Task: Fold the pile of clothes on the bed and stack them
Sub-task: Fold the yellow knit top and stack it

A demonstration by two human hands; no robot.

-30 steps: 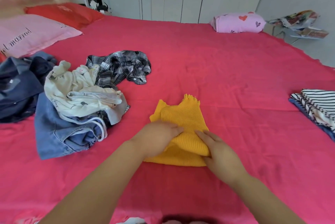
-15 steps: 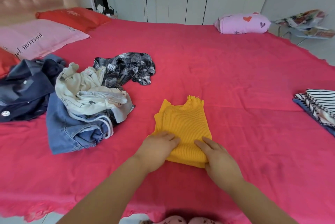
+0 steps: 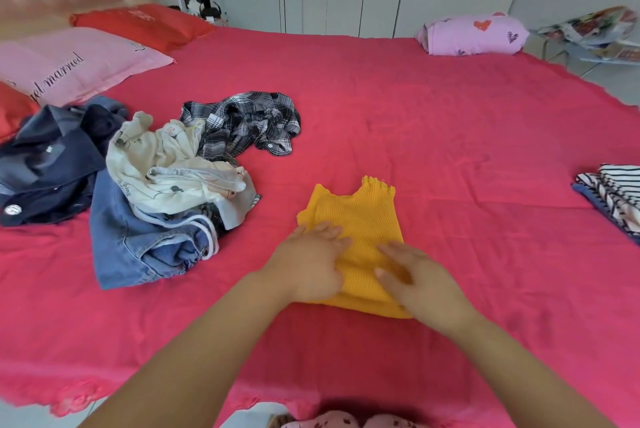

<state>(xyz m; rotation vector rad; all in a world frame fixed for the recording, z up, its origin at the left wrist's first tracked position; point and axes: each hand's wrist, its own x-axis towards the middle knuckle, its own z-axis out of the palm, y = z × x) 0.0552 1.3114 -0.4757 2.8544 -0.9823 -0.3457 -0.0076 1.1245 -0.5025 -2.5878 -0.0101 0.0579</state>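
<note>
Step in hand, as judged: flatten the folded yellow knit top (image 3: 360, 216), which lies centre frame on the bed (image 3: 415, 116). Press with flat palms and sweep from the middle outward so the ribbed layers settle and the edges line up. Avoid dragging, which could shift the folds beneath.

The left hand (image 3: 308, 265) rests on the lower left of the top, its fingers (image 3: 329, 232) extended and flat, gripping nothing. The right hand (image 3: 422, 282) rests on the lower right, its fingers (image 3: 391, 249) spread, released and flat on the knit.

The unfolded pile (image 3: 166, 185) lies at middle left. The folded stack (image 3: 613, 195) sits at the right edge, well apart.
</note>
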